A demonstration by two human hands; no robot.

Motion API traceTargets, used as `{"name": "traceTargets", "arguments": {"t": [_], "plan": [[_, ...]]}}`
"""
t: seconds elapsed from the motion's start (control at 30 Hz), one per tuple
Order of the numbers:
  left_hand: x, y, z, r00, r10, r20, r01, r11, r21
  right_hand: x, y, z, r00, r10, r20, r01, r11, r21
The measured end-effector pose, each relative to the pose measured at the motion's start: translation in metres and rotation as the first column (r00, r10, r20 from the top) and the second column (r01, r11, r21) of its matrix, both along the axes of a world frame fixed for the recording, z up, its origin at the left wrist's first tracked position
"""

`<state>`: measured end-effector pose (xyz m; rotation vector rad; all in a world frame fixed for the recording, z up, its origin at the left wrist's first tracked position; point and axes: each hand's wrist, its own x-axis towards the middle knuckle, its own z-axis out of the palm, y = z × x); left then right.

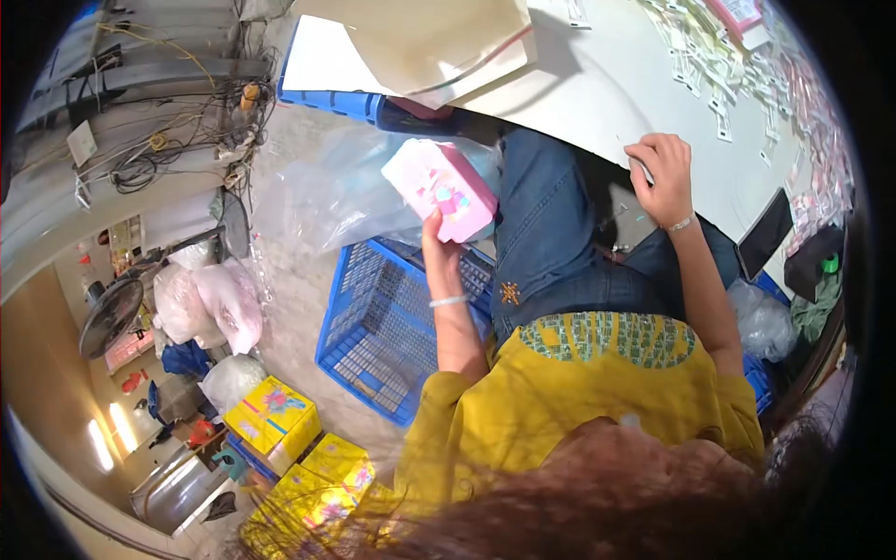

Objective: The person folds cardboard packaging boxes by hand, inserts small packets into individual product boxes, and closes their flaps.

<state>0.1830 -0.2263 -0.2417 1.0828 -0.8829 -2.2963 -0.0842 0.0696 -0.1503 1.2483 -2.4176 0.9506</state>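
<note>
My left hand (439, 242) grips the lower end of a pink box (448, 196) with a colourful printed picture and a pale side. It is held beside my left knee, above the floor. My right hand (665, 175) rests at the near edge of the white table (597, 103), fingers loosely bent and the thumb a little apart, with nothing visible in it. Small flat printed pieces (714, 70) lie scattered over the table's far right part.
A blue plastic crate (373, 322) stands on the floor at my left, beside clear plastic sheeting (341, 187). Brown card (439, 42) lies over another blue crate (327, 97). Yellow boxes (273, 415) and filled bags (210, 303) stand further left. A dark flat screen (763, 233) is at the right.
</note>
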Motion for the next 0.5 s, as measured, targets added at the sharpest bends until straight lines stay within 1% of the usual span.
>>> {"name": "traceTargets", "arguments": {"t": [0.07, 0.1, 0.17, 0.2, 0.23, 0.27, 0.3, 0.33, 0.4, 0.43, 0.47, 0.5], "plan": [[0.028, -0.004, 0.033, 1.0, -0.011, 0.011, 0.012, 0.997, -0.073, 0.001, 0.0, 0.0, 1.0, 0.015, -0.008, -0.015, 1.0, -0.025], [0.035, -0.003, 0.054, 0.995, -0.075, -0.071, 0.071, 0.996, -0.056, 0.001, -0.001, 0.0, 1.0, 0.013, -0.011, -0.013, 0.999, -0.037], [0.044, 0.0, 0.081, 0.986, -0.15, -0.066, 0.131, 0.964, -0.232, 0.002, -0.001, 0.0, 0.999, 0.035, 0.016, -0.034, 0.997, -0.065], [0.034, 0.01, 0.107, 0.978, -0.201, -0.062, 0.173, 0.936, -0.306, 0.003, 0.0, 0.0, 0.999, 0.041, 0.029, -0.039, 0.997, -0.073], [0.029, 0.02, 0.122, 0.974, -0.225, -0.015, 0.208, 0.92, -0.332, 0.005, 0.0, 0.002, 0.991, 0.087, 0.099, -0.077, 0.992, -0.099], [0.021, 0.031, 0.133, 0.967, -0.255, 0.028, 0.248, 0.902, -0.353, 0.013, -0.001, 0.008, 0.957, 0.158, 0.242, -0.112, 0.974, -0.195], [0.012, 0.043, 0.138, 0.955, -0.289, 0.07, 0.294, 0.882, -0.369, 0.026, -0.005, 0.016, 0.899, 0.232, 0.371, -0.125, 0.949, -0.291], [0.003, 0.054, 0.137, 0.933, -0.349, 0.086, 0.358, 0.883, -0.305, 0.041, -0.006, 0.026, 0.818, 0.306, 0.487, -0.115, 0.917, -0.383], [-0.013, 0.087, 0.128, 0.919, -0.376, 0.117, 0.394, 0.88, -0.264, 0.07, -0.007, 0.05, 0.754, 0.281, 0.593, -0.07, 0.933, -0.353], [-0.02, 0.103, 0.128, 0.907, -0.401, 0.13, 0.421, 0.873, -0.245, 0.081, -0.01, 0.052, 0.699, 0.263, 0.665, 0.0, 0.93, -0.368], [-0.021, 0.112, 0.111, 0.892, -0.431, 0.137, 0.452, 0.862, -0.23, 0.091, -0.01, 0.046, 0.634, 0.251, 0.732, 0.071, 0.923, -0.378], [-0.025, 0.123, 0.103, 0.878, -0.464, 0.119, 0.479, 0.854, -0.203, 0.095, -0.009, 0.028, 0.588, 0.294, 0.753, 0.041, 0.919, -0.392]]}}
